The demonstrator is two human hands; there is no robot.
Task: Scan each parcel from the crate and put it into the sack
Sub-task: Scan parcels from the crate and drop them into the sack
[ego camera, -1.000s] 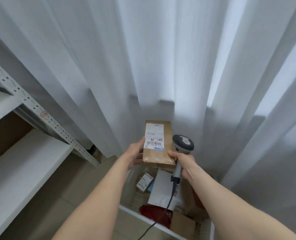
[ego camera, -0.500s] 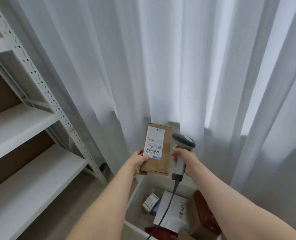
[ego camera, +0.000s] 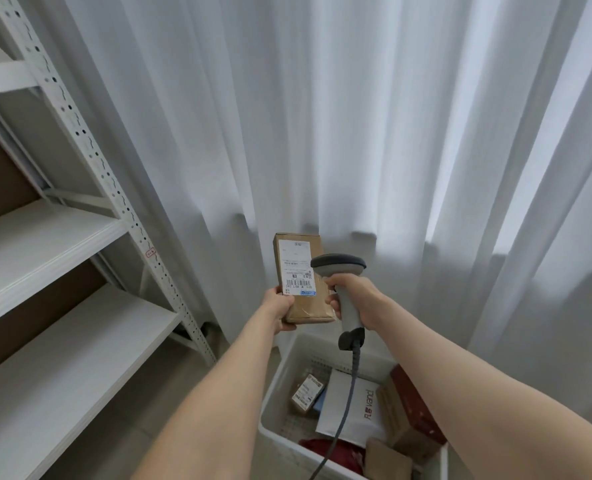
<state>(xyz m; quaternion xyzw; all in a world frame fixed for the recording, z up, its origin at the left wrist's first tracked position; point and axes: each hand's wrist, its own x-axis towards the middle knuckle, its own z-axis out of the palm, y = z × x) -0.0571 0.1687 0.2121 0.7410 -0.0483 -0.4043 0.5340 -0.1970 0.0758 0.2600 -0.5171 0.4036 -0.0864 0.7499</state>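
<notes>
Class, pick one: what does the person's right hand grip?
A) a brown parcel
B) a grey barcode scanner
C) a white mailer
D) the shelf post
B: the right hand grips the grey barcode scanner by its handle; the left hand holds the brown parcel.

Soft daylight glowed through the white curtain (ego camera: 356, 133), brightest upper right, while wide-angle distortion bowed the shelving (ego camera: 80, 244) left of it.
</notes>
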